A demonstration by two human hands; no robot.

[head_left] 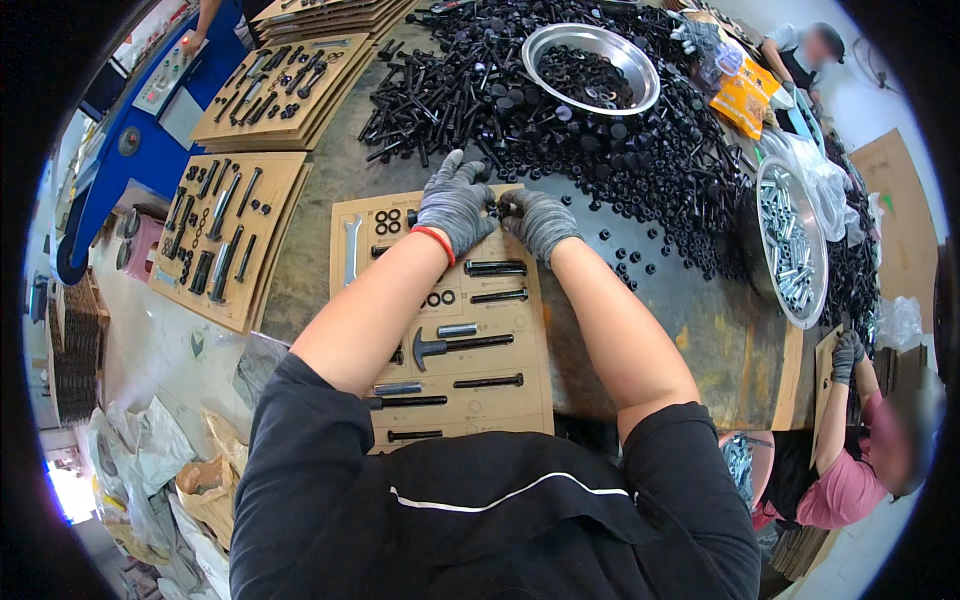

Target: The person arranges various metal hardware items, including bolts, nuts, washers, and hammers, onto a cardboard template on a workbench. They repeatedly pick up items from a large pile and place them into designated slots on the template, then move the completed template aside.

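A brown cardboard panel (500, 407) lies on the table, bearing black bolts, rings, silver sleeves and an open-end wrench (351, 250). My left hand (455, 205), in a grey glove, rests over the panel's upper edge with its fingers stretched out and apart. Close beside it, the gloved fingers of my right hand (540, 222) are curled and pinched at the panel's top right. A small black part, possibly a nut, shows at those fingertips; the glove partly hides it. A black hammer-shaped piece (462, 345) sits mid-panel, below my forearms.
Loose black bolts and nuts (470, 85) heap beyond my hands. A metal bowl of dark rings (640, 80) stands in the heap; another bowl (820, 270) with silver sleeves is at right. Filled panels (285, 210) are stacked left. A co-worker in pink (845, 490) works at lower right.
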